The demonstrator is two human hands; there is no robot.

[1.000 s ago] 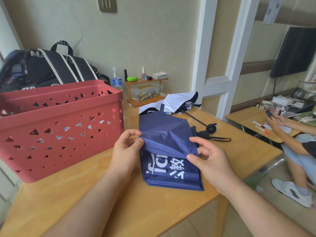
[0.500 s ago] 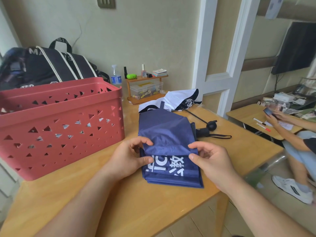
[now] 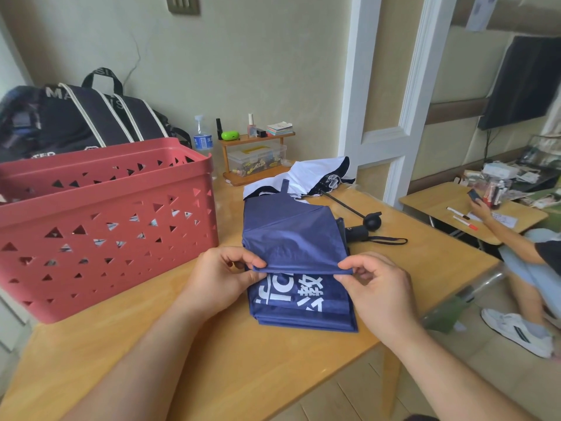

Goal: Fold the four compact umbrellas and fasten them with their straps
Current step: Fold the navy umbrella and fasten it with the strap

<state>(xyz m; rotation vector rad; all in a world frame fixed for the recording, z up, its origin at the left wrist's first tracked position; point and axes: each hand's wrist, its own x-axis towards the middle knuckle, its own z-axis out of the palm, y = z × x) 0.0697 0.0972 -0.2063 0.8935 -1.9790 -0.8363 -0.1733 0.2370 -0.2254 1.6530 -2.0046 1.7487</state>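
The navy umbrella (image 3: 296, 247) lay flattened on the wooden table (image 3: 236, 372), just right of the red basket (image 3: 106, 226), with white lettering showing under a folded panel. The left hand (image 3: 218, 281) and right hand (image 3: 379, 287) each pinched that panel's near edge, which had come lower over the lettering than a second earlier.

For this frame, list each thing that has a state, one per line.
Navy umbrella: canopy flattened in pleats, strap unfastened.
White umbrella: loosely collapsed, shaft extended, not strapped.
Left hand: pinches the top pleat's left corner.
Right hand: pinches its right corner.
Red basket: upright, lidless.
Water bottle: upright.
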